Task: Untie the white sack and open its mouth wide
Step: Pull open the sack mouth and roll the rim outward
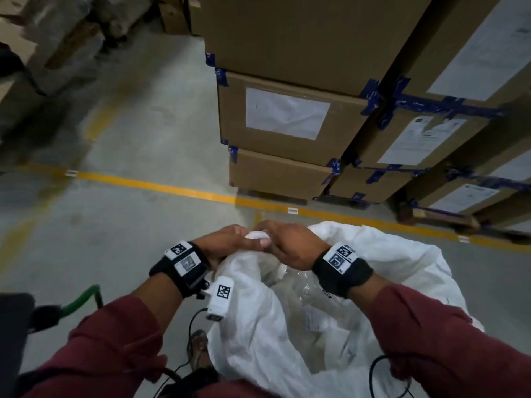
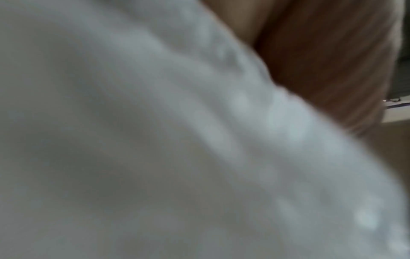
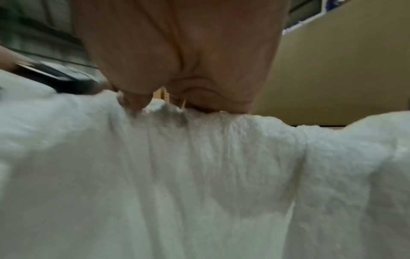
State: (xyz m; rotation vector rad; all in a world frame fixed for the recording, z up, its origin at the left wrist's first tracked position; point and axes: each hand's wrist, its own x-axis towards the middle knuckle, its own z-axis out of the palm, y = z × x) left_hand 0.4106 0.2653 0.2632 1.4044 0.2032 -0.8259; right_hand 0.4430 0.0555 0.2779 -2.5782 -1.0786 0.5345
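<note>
Head view: we are pinching the knot (image 1: 256, 235) atop the sack (image 1: 287, 326), left hand (image 1: 227, 239) and right hand (image 1: 290, 242) both curled on it. Next we are likely needing to pull it loose.

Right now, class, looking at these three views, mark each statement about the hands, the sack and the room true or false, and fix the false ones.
1. Both hands pinch the same gathered bit of the white sack. True: left hand and right hand meet there.
2. The sack is bright blue. False: it is white.
3. Stacked cardboard boxes stand beyond the yellow floor line. True.
4. The boxes are sealed with red tape. False: the tape is blue.
5. The person wears short sleeves. False: long maroon sleeves reach the wrist bands.
</note>
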